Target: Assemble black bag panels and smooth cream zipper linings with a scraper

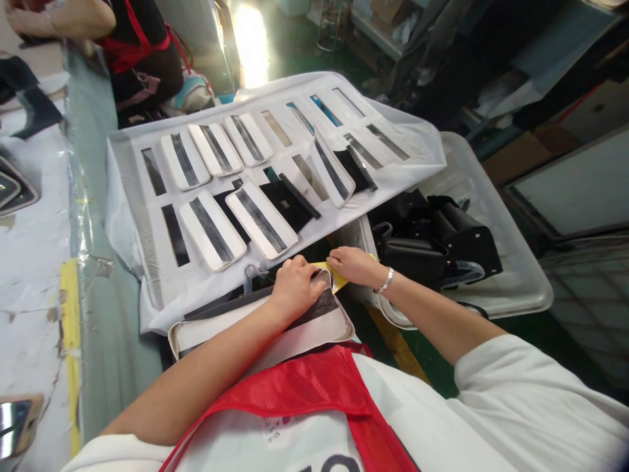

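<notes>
Green floor point(289, 52) at the back, streaked with bright glare, with open room past the far edge of the slotted white worktop point(125, 216). Across that surface, white pads point(171, 164) with dark stripes, plus black flaps point(289, 210) lying across or near slots. Down the left, a side worktop point(95, 295) edged with yellow tape point(70, 314), with a phone point(14, 426) near the bottom corner; at its far end, a person point(140, 39) in red and black. To the right, a plastic bin point(525, 262) of black bags point(466, 229), partly under the slotted worktop's near edge.

Close against the body, below that near edge, a rimmed white panel point(324, 328) with a dark stripe. Grips its far right corner with the left hand point(297, 285), thumb inside the rim. Pinches a yellow piece point(340, 282) with the right hand point(356, 265), just beside that corner. On the shirt under a red apron point(314, 373), small letters too tiny to read and large dark print cut off below.
</notes>
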Demonstrator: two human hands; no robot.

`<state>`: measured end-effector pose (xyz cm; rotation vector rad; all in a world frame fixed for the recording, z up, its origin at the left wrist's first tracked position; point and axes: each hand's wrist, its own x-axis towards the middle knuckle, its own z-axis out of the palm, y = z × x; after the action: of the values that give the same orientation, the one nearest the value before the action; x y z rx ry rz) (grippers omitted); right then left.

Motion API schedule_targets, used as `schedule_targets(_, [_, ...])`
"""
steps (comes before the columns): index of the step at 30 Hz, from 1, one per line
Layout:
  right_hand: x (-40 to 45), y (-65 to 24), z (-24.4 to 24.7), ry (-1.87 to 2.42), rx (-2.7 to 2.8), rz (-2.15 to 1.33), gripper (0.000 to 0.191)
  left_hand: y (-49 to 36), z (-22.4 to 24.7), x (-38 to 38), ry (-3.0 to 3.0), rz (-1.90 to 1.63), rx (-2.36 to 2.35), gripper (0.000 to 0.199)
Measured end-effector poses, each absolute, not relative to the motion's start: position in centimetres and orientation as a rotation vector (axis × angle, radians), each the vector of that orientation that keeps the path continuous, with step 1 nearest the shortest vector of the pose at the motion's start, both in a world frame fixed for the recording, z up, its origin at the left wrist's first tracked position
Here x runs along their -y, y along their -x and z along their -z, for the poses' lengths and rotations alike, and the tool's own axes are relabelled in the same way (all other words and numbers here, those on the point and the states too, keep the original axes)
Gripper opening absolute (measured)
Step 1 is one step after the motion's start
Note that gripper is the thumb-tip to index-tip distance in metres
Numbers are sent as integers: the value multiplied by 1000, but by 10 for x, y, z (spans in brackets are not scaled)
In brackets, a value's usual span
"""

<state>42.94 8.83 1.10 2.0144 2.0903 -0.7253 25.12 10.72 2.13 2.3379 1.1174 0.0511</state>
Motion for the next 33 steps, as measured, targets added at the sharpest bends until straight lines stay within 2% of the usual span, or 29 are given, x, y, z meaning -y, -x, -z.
schedule_targets(5, [-96,-421,-7,-1899,-2224,544,41,-252,-23,-102,-2356,-81,-1186,22])
schedule_targets(10, [-94,-418,-10,-1967,-2276,346,48,-251,-21,-98,-2306,-187,-1258,16])
schedule_targets(12, [-94,-417,-12,-1949,-2313,299,47,-251,-20,-97,-2277,-254,-1267,22])
schedule_targets(14, [-94,-417,-13,-1917,-2347,268,47,-251,-18,-98,-2260,-319,-1251,39])
schedule_targets(17, [-95,-417,-16,-1878,-2387,234,47,-251,-17,-100,-2270,-243,-1205,52])
schedule_targets(21, [-95,-415,-17,-1851,-2408,236,49,-251,-18,-102,-2301,-36,-1180,37])
schedule_targets(33, [-95,-419,-15,-1771,-2510,200,48,-248,-20,-98,-2421,-34,-1182,32])
